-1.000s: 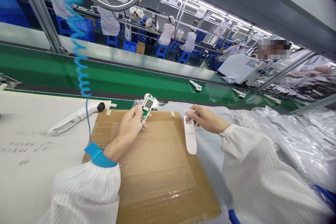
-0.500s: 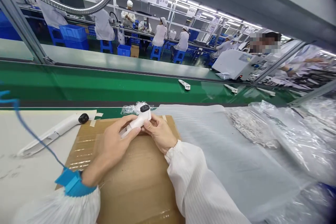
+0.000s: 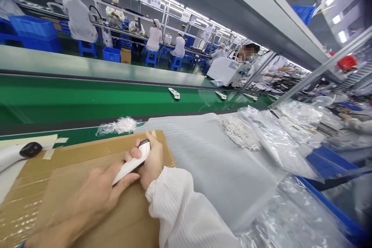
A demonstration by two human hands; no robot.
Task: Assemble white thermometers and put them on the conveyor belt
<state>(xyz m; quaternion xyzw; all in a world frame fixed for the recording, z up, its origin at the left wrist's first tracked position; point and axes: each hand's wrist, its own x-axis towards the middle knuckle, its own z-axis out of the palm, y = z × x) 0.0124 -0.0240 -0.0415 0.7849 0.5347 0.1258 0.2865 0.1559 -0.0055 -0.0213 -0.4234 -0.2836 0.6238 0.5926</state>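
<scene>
Both my hands hold one white handheld device (image 3: 132, 162) with a dark tip, just above a taped cardboard sheet (image 3: 87, 155). My left hand (image 3: 95, 197) grips its lower body with fingers wrapped round it. My right hand (image 3: 151, 162) closes on its upper end, thumb pressing the top. A second white device with a black round end (image 3: 20, 152) lies at the far left on the bench.
A green conveyor belt (image 3: 87, 99) runs behind the bench, carrying white devices (image 3: 174, 93). Clear plastic bags of parts (image 3: 261, 135) cover the right side; a crumpled bag (image 3: 119, 126) lies by the belt. Workers in white sit at lines beyond. A blue bin edge (image 3: 328, 159) is at right.
The green board and the white shell, held apart a second ago, are now together as one device gripped by both hands. The view has swung right, so the blue coiled cord is out of frame.
</scene>
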